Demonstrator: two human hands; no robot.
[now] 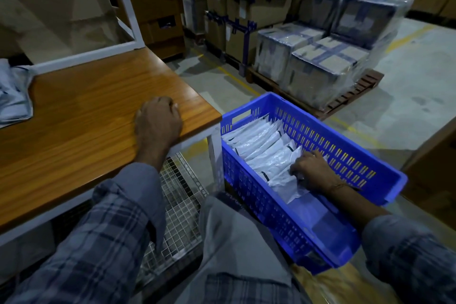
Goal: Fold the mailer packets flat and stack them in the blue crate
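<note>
Nearest the camera, plaid sleeves frame the view, with the blue crate (345, 153) just right of the knee; a bare strip of its floor lies open at the near end. Inside it, the right hand (312, 170) presses with curled fingers on the nearest of the white mailer packets (261, 145), which stand in a leaning row toward the far wall. Left of it, the left hand (158, 121) rests fisted, holding nothing, beside the wooden table's (86, 116) corner edge. Beyond, open concrete floor (407, 86) runs to wrapped boxes (328, 57) on a pallet.
</note>
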